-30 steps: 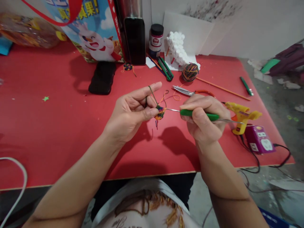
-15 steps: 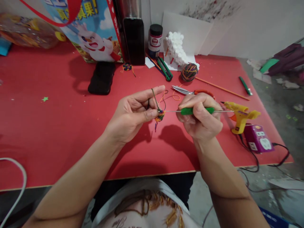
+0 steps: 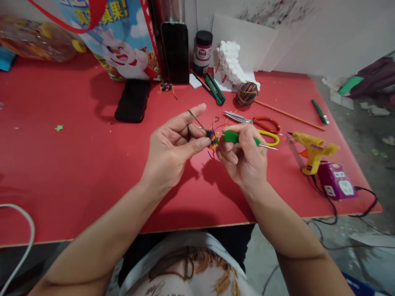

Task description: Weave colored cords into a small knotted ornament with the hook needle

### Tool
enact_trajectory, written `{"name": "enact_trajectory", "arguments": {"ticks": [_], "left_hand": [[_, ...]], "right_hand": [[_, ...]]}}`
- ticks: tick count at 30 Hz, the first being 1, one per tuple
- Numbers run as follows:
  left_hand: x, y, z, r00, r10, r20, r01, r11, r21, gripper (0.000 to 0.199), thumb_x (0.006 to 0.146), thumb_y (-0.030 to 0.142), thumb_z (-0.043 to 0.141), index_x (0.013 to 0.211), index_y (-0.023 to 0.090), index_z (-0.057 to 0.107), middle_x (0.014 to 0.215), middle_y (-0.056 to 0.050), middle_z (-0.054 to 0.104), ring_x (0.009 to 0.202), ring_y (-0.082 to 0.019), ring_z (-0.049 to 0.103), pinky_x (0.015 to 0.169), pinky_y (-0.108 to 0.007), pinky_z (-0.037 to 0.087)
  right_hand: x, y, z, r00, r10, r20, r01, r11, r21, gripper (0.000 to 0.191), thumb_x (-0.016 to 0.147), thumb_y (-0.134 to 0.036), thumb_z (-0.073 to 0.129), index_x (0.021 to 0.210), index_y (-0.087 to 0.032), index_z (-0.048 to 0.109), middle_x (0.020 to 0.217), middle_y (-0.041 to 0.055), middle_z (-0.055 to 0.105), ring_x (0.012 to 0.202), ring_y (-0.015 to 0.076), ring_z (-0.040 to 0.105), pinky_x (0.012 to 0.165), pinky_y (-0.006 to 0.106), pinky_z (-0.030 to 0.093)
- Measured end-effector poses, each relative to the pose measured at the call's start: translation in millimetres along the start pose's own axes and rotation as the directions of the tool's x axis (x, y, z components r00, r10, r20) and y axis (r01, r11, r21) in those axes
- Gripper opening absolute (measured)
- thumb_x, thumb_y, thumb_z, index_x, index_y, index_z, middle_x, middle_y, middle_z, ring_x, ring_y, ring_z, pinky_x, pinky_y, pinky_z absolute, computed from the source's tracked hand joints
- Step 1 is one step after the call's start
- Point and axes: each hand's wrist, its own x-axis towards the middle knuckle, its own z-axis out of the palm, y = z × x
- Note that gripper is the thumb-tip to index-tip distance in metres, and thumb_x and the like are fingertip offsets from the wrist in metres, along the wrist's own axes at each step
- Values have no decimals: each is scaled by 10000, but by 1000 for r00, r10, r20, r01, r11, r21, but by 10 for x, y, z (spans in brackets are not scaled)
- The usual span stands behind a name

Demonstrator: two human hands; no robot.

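Two hands worked above the red table (image 3: 77, 156), which had a matte top flecked with small scraps. The left hand (image 3: 173, 148) pinched a small round crochet piece (image 3: 212, 139) of multicoloured yarn between thumb and fingertips; the index finger was stretched out, with a dark green strand (image 3: 194, 117) running over it. The other fingers were curled in. The right hand (image 3: 243, 158) was closed around the green handle of a thin metal crochet hook (image 3: 240, 139), palm turned partly up, thumb on top; the tip was at the crochet piece, and the bare shank stuck out to the right. The piece hung just above the table, between both hands.

Compared with half a second before, the right hand had moved left, close against the left, and less of the hook's shaft showed ahead of the grip. Scissors (image 3: 262, 123) with red and yellow loops, previously part hidden, lay in clear view behind it.

Further back sat a ball of variegated yarn (image 3: 247, 93), a lumpy white foam shape (image 3: 231, 63) and a yellow glue gun (image 3: 311, 150) at right.
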Motion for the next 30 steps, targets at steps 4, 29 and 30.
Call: {"name": "enact_trajectory", "arguments": {"ticks": [4, 29, 30], "left_hand": [[3, -4, -5, 1000, -2, -10, 2, 1000, 6, 535, 707, 205, 974, 1215, 269, 821, 797, 28, 716, 764, -105, 697, 819, -229, 631], [-75, 5, 155, 991, -92, -100, 72, 980, -188, 391, 663, 140, 985, 1018, 247, 863, 800, 14, 735, 764, -88, 680, 791, -202, 605], [-76, -2, 155, 991, -91, -98, 72, 980, -183, 370, 671, 145, 983, 1009, 243, 866, 814, 8, 745, 768, -84, 679, 786, -192, 601]], "right_hand": [[15, -1, -19, 999, 24, 32, -24, 1000, 9, 327, 963, -551, 731, 952, -224, 733, 670, -47, 649, 413, 50, 431, 416, 214, 407], [19, 15, 23, 989, 118, 86, -137, 955, 263, 279, 952, -468, 762, 969, -192, 795, 689, -27, 722, 400, 35, 453, 398, 172, 424], [22, 17, 26, 988, 134, 80, -150, 954, 258, 288, 948, -478, 763, 970, -192, 790, 689, -31, 716, 398, 34, 441, 394, 174, 419]]}}
